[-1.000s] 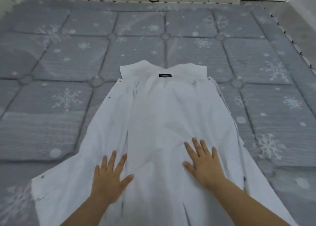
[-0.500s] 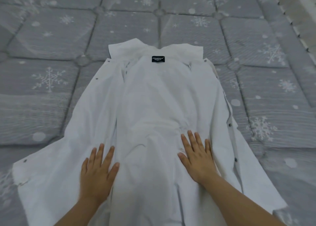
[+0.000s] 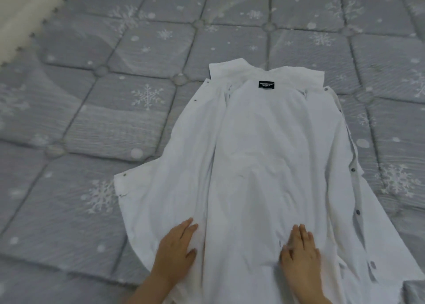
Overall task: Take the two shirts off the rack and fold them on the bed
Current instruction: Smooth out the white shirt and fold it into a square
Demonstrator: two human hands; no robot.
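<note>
You have one white button-up shirt (image 3: 264, 165) spread on the grey snowflake-quilted mattress (image 3: 115, 119), collar (image 3: 264, 71) at the far end and hem toward you, lying open with its black neck label (image 3: 266, 84) showing. Both front panels are flung outward: the left one fans out to a corner with a snap near the left edge, and the right one runs down the right side with its row of snaps (image 3: 354, 188) facing up. No second shirt and no rack are in view.

Your left hand (image 3: 177, 250) lies flat on the cloth near the hem, fingers extended and together, gripping nothing — the palm simply presses the fabric. Your right hand (image 3: 301, 255) does the same a little to the right of centre, fingers straight, nothing pinched. By my reading you are smoothing the back panel before the first fold.

Watch what can go wrong from here:

- The cloth between your hands carries soft ridges (most visible along the left seam line); fold over them and the creases would likely set in.
- Pressing and sliding with flat palms could drag the whole shirt toward you, since nothing anchors the collar end.
- The right panel bunches near the lower right corner — fold it in unstraightened and the edge may come out crooked.
- The sleeves are not clearly visible; if they are tucked underneath, they could lump the fold.
</note>
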